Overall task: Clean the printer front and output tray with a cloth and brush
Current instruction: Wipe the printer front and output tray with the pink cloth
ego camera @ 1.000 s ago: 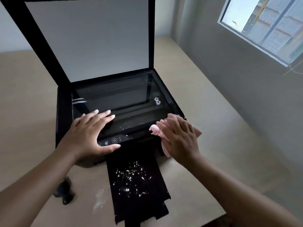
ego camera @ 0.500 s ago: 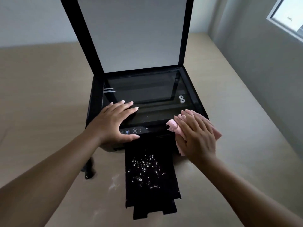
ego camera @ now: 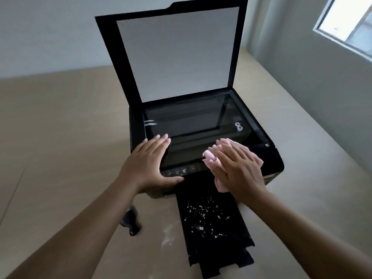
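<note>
Printer, black, sits on a beige table with its scanner lid raised nearly upright, white inner backing facing the camera. Scanner glass is exposed; 2 small white rings lie on it near the right edge. Left hand rests flat on the front-left corner of the printer top: fingers straight and close together, tips on the near edge of the glass, thumb spread out along the front lip just beside the control panel. It grips nothing. Right hand lies flat on a pink cloth, fingers straight and together, pressing it down on the front-right part of the printer top. Cloth is bunched under the palm; 1 fold sticks out past the fingers to the left and another hangs over the front edge, just above the output tray. Tray is pulled out toward the camera below the panel and lies flat on the table. White crumbs are scattered over its middle section. Pale powdery smear marks the table just left of the tray. Small dark glossy object sits on the table farther left, partly hidden by the left forearm; cannot tell what it is. Window at upper right.
</note>
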Motion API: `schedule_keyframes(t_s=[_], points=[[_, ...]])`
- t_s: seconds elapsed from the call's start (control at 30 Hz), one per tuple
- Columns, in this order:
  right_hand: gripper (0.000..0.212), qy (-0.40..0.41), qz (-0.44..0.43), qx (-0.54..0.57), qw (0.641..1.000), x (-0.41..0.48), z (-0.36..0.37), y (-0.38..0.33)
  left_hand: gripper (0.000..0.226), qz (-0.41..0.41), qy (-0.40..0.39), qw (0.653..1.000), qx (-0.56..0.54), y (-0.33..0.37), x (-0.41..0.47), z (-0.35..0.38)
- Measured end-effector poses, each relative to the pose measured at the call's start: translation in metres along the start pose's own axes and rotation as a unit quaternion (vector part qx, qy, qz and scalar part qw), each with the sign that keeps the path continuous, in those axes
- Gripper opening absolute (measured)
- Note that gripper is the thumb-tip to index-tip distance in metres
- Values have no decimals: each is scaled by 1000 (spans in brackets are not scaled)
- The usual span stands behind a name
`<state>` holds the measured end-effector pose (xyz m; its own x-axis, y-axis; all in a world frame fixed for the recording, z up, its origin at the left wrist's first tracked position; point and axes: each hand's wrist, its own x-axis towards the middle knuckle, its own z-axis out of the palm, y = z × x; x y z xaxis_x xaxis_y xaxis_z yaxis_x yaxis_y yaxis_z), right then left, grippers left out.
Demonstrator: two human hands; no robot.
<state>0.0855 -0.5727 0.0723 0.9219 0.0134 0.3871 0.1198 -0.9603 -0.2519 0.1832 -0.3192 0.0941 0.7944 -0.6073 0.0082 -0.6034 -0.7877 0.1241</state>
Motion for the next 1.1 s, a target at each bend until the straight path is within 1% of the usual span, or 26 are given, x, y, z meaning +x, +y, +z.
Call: schedule_keyframes(t_s=[0.03, 0.07, 0.1, 0.2, 0.23, 0.27, 0.3, 0.37, 0.4, 0.43, 0.5, 0.57, 0.63, 0.67, 0.73, 0.77, 0.83, 0.87, 0.93, 0.97, 1.03, 1.1], points=[[42, 13, 66, -5, 998, 1, 5, -13, 124, -1, 3, 1000, -2, -2, 1, 0], [40, 19, 95, 7, 995, 4, 11, -31, 124, 0, 5, 1000, -4, -4, 3, 1], [37, 24, 78, 25, 996, 6, 16, -47, 124, 3, 6, 1000, -5, -5, 3, 2], [34, 4, -55, 96, 994, 4, 15, -62, 125, 7, 14, 1000, -14, -7, 3, 3], [35, -10, -77, 103, 992, 3, 9, -56, 125, 9, 15, 1000, -14, -8, 3, 3], [36, -12, -74, 104, 992, 0, 3, -48, 126, 12, 15, 1000, -12, -8, 3, 3], [34, 1, -43, 103, 994, -2, -1, -41, 127, 14, 14, 1000, -10, -9, 3, 3], [28, 50, 67, 91, 992, -2, -3, -37, 126, 14, 16, 1000, -5, -10, 3, 4], [27, 61, 112, 80, 989, 1, 0, -42, 126, 15, 15, 1000, -4, -10, 4, 4], [26, 59, 136, 68, 987, 4, 7, -50, 125, 15, 14, 1000, -2, -10, 4, 3], [28, 50, 126, 79, 988, 7, 19, -69, 124, 16, 13, 1000, -1, -10, 4, 2], [31, 46, 89, 125, 987, 5, 21, -80, 124, 18, 7, 1000, -4, -10, 4, 1], [37, 62, 65, 173, 981, -2, 15, -77, 125, 20, 5, 1000, -1, -10, 2, 1], [37, 79, 83, 203, 973, -5, 10, -72, 125, 21, 6, 1000, 2, -10, 3, 1], [29, 136, 161, 261, 942, -6, 5, -61, 125, 23, 11, 1000, 7, -10, 4, 1], [25, 168, 201, 259, 930, -5, 6, -58, 124, 24, 14, 1000, 7, -10, 4, 2], [26, 190, 254, 186, 930, -1, 15, -61, 122, 25, 16, 1000, 6, -10, 4, 3], [27, 188, 256, 154, 936, 1, 22, -67, 121, 26, 15, 1000, 8, -10, 4, 4], [25, 181, 231, 133, 947, 3, 37, -86, 115, 25, 13, 1000, 6, -10, 4, 5], [24, 180, 203, 133, 953, 3, 43, -95, 110, 23, 14, 1000, -2, -11, 4, 5], [25, 154, 121, 130, 972, 0, 48, -106, 95, 21, 24, 999, -26, -12, 6, 5], [30, 117, 34, 122, 985, -5, 43, -99, 81, 25, 32, 998, -41, -14, 5, 5]])
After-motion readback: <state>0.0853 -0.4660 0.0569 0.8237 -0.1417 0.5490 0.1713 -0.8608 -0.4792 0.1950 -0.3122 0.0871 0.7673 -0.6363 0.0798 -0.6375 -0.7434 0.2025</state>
